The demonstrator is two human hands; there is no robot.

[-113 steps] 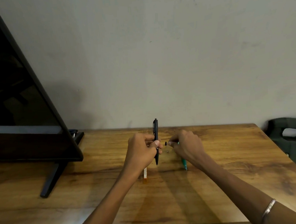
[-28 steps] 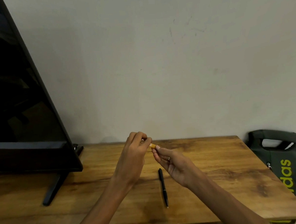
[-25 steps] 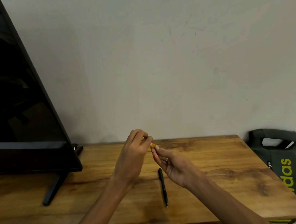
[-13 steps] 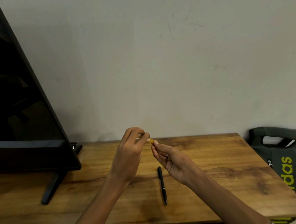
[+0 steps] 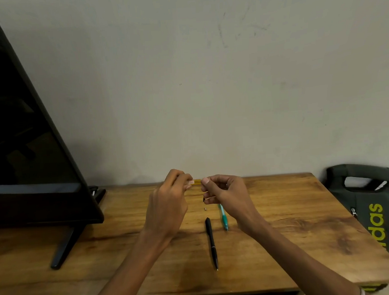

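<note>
Left hand (image 5: 167,202), right hand (image 5: 225,194) pinch orange pen (image 5: 194,182) above wooden table (image 5: 297,214); grey wall (image 5: 208,100) behind.

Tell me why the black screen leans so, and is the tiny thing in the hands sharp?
Head view: the wide lens slants the black flat screen; soft light casts faint shadows on the brown wooden table; the small orange-and-clear piece pinched between the left hand and right hand looks soft.

The slim orange-and-white pen (image 5: 194,182) is held level in the air, only a short stretch showing.
</note>
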